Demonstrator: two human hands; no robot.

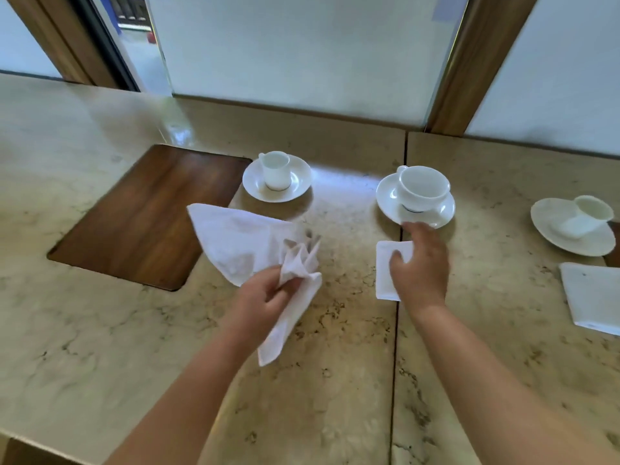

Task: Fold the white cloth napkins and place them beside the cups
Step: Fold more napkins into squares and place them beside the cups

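My left hand [265, 297] grips a loose, unfolded white napkin [235, 243] by a bunched part, lifted over the marble counter. Its ends hang toward the wooden inlay and toward me. My right hand [419, 263] rests on a small folded white napkin [385, 273] lying just in front of the middle cup [422, 187] and its saucer [389, 199]. The fingers look relaxed and slightly blurred. A small cup [275, 169] on a saucer stands further left. At the right stands another cup [590, 213] on a saucer, with a folded napkin [593, 297] in front of it.
A dark wooden inlay [144, 216] is set into the marble counter [100, 330] at the left. A seam [397, 330] runs through the counter between my arms. Frosted glass panels and wooden posts close off the far edge.
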